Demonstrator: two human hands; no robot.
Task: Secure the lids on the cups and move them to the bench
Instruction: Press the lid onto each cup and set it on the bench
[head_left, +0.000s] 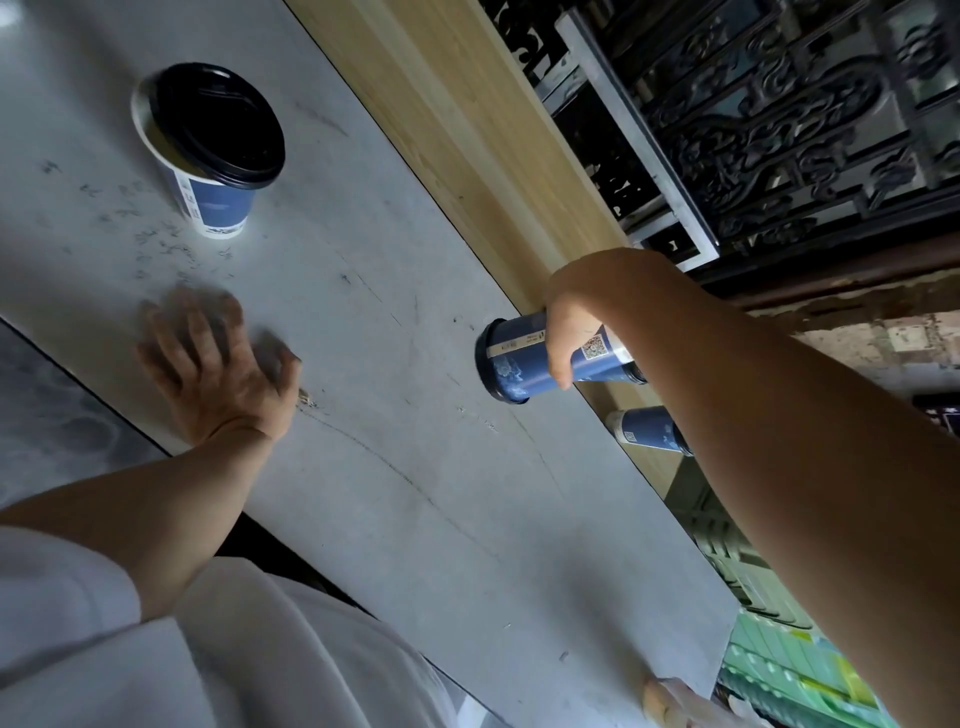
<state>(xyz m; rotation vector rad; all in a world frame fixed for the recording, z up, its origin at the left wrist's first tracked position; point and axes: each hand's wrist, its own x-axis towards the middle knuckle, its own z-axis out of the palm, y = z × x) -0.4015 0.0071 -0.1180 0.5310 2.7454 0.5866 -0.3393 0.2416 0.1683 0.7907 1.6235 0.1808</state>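
Bench (363, 364) surface, grey and scuffed, fills most of the view, and a pale wooden ledge (467, 130) runs along its far edge. Which of the two is the goal surface I cannot tell for sure.

On the grey surface, at the far left, stands an open cup (218, 208) with a black lid (221, 124) that lies only loosely on it, shifted to one side so that the rim shows. This cup is nearer to the left hand and lies straight ahead of it, well apart.

The carried cup (519, 369) is in the right hand (571, 327), at the border between the grey surface and the wooden ledge. Its lid is already on, and its long axis looks almost level in this tilted view, lid end toward the left. Just beyond the right forearm, a third cup (649, 431) with lid already stands on the ledge side.

The right hand is closed around the cup body, fingers over the top and thumb below. The left hand (218, 364) is open and blurred, fingers spread, low over the grey surface; it holds nothing, and I cannot tell if it touches.
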